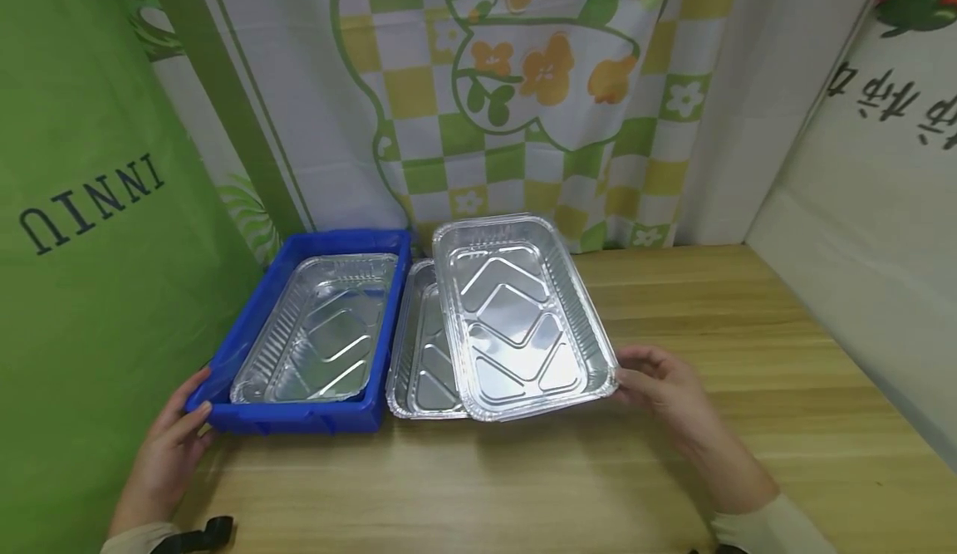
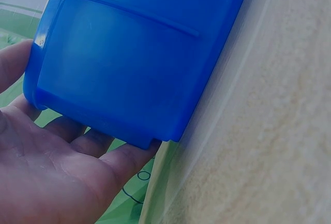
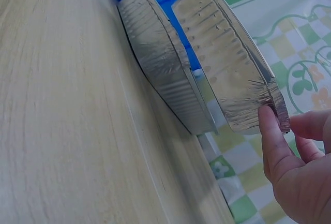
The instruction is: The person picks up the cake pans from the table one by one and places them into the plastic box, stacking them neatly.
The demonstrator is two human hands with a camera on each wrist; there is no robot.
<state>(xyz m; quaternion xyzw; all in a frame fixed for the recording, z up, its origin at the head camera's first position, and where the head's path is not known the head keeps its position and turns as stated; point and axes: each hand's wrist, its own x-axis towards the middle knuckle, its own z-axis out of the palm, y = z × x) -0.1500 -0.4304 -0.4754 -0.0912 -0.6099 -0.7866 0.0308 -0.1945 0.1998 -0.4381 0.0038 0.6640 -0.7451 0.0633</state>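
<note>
My right hand [image 1: 661, 392] pinches the near right corner of a foil tray [image 1: 516, 321]. In the right wrist view that foil tray [image 3: 222, 63] is raised off the table and tilted. Partly hidden beneath it, a second foil tray [image 1: 424, 355] rests on the table. At the left, my left hand [image 1: 170, 446] grips the near left corner of a blue plastic bin [image 1: 299, 417], thumb on the rim and fingers along the outside. Inside the bin lies another foil tray [image 1: 336, 338]. The left wrist view shows the bin's outer wall [image 2: 129, 53] close up.
The wooden table [image 1: 748, 371] stretches to the right and toward the front. Behind stands a patterned curtain [image 1: 538, 139], a green cloth [image 1: 90, 305] hangs at the left, and a white printed cloth [image 1: 882, 230] closes the right side.
</note>
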